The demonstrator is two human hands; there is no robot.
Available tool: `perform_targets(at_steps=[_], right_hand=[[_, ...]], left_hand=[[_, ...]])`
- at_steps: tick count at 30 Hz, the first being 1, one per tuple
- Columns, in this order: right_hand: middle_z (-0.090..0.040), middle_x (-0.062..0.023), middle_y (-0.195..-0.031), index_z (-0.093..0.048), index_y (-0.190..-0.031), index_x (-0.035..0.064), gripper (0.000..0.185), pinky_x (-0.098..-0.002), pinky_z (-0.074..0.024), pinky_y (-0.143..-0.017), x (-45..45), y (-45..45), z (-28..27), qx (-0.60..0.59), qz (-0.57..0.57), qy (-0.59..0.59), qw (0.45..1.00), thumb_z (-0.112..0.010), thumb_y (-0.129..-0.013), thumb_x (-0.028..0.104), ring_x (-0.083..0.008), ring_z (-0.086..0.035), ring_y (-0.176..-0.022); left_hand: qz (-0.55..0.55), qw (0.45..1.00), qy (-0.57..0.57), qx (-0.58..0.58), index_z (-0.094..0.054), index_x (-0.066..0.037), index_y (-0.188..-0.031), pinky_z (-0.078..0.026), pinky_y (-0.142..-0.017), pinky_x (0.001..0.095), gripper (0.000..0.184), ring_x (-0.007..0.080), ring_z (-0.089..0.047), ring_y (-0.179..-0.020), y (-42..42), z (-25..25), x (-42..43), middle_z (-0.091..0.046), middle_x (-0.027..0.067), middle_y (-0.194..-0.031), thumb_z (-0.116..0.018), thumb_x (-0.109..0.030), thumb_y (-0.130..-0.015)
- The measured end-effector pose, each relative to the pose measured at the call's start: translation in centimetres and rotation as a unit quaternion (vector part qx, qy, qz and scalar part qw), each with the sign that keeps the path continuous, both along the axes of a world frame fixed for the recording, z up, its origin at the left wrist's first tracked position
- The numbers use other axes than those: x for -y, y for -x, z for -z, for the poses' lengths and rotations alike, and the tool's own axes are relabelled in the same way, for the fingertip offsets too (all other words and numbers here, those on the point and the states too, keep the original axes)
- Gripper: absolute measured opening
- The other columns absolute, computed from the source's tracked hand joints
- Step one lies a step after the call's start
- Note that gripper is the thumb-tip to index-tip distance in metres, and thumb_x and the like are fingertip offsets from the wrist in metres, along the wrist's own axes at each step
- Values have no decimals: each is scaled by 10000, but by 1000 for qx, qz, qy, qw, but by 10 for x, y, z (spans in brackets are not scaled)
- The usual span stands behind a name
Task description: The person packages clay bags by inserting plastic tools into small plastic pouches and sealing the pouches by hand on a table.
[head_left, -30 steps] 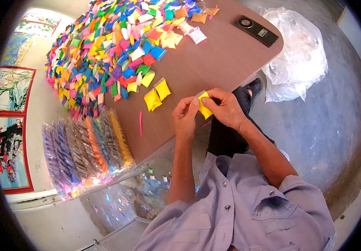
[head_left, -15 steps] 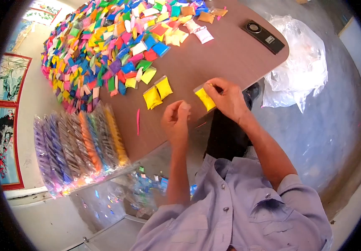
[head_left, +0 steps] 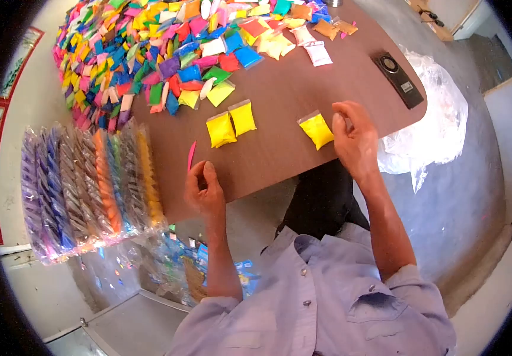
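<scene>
A single yellow packet (head_left: 316,130) lies on the brown table near its front edge. Just right of it is my right hand (head_left: 353,139), fingers curled and apart, holding nothing. My left hand (head_left: 205,188) is at the table's front edge, thumb and forefinger apart, beside a thin pink strip (head_left: 192,155); its fingertips are close to the strip's lower end, and whether they touch it is unclear. Two more yellow packets, one (head_left: 221,130) overlapping the other (head_left: 243,118), rest between the hands, farther back.
A large heap of coloured packets (head_left: 167,53) covers the table's back left. Long bags of twisted coloured pieces (head_left: 90,184) lie at the left end. A black device (head_left: 398,80) sits at the right, beyond which a clear plastic bag (head_left: 439,113) stands on the floor.
The third yellow packet has left my hands and now lies on the table. My hands have moved apart, the left one toward the pink strip. The view has shifted.
</scene>
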State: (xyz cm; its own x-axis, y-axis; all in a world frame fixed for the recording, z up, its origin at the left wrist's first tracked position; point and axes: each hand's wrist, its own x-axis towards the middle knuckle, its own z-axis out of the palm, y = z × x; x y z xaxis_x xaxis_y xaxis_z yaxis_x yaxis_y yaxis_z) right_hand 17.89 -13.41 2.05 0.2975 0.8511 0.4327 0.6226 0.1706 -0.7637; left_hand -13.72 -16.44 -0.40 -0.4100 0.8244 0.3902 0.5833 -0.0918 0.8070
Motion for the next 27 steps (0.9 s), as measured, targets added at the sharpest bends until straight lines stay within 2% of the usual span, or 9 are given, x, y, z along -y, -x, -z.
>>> perform_targets(at_steps=[4, 5, 6, 9, 12, 14, 21, 24, 27], right_hand=[[-695, -88, -1180, -696, -1120, 10, 249, -290, -501, -810, 22, 30, -97, -181, -82, -50, 979, -551, -937, -78, -180, -653, -1004], [-694, -115, -1191, -697, -1122, 6, 284, -293, -501, -805, 29, 38, -128, -201, -141, -77, 966, -520, -924, -96, -184, -650, -1022], [-665, -179, -1296, -689, -1166, -7, 272, -290, -510, -913, 36, 41, -150, -208, -213, -86, 951, -522, -978, -110, -177, -646, -1121], [-662, -163, -1135, -645, -1022, 59, 63, -302, -522, -812, 47, 60, -207, -282, -335, -73, 896, -663, -985, 12, -179, -648, -879], [-620, -147, -1073, -597, -1002, 77, 79, -308, -500, -778, 52, 78, -221, -321, -394, -83, 858, -650, -961, 35, -184, -612, -842], [-592, -136, -1031, -565, -989, 90, 97, -312, -485, -756, 57, 87, -227, -346, -397, -93, 845, -642, -946, 50, -188, -587, -818], [-494, -100, -886, -453, -942, 132, 171, -326, -433, -677, 68, 97, -241, -386, -348, -124, 845, -614, -890, 105, -202, -502, -734], [-452, -84, -823, -404, -922, 150, 206, -333, -411, -643, 81, 111, -252, -411, -275, -142, 857, -601, -866, 128, -208, -465, -698], [-410, -68, -761, -356, -902, 169, 241, -339, -389, -609, 92, 127, -262, -467, -104, -153, 865, -589, -843, 151, -214, -428, -661]], left_hand=[[9, 995, -14, -93, -749, -21, -1091, -584, -770, 323, 167, 165, -705, -835, -8, -9, -3, -763, 85, -964, -751, -162, -1002], [13, 993, -2, -115, -749, -20, -1093, -588, -768, 332, 168, 182, -716, -832, -10, -11, -3, -765, 94, -971, -750, -159, -999], [2, 994, 11, -110, -750, -7, -1071, -565, -729, 319, 174, 187, -703, -805, -7, -7, -3, -744, 124, -937, -779, -137, -959], [24, 993, -19, -110, -747, -9, -1071, -564, -724, 324, 172, 200, -700, -798, -4, -1, -5, -739, 116, -938, -779, -132, -956], [-5, 994, 0, -108, -742, -10, -1058, -562, -717, 323, 171, 211, -694, -780, -16, -6, -4, -727, 114, -920, -791, -123, -940], [-55, 992, 25, -106, -740, -9, -1052, -561, -713, 322, 167, 211, -692, -774, -16, -9, -6, -724, 115, -912, -795, -113, -933], [31, 990, -22, -138, -731, -6, -1044, -571, -705, 361, 169, 277, -715, -777, -5, -5, -8, -726, 156, -918, -801, -84, -912], [24, 989, -21, -142, -733, -10, -1036, -575, -720, 376, 180, 290, -717, -788, -4, -4, -8, -732, 155, -929, -813, -92, -897], [14, 990, -6, -140, -735, -17, -1028, -574, -717, 376, 176, 282, -718, -790, -5, -3, -8, -733, 141, -922, -812, -108, -899]])
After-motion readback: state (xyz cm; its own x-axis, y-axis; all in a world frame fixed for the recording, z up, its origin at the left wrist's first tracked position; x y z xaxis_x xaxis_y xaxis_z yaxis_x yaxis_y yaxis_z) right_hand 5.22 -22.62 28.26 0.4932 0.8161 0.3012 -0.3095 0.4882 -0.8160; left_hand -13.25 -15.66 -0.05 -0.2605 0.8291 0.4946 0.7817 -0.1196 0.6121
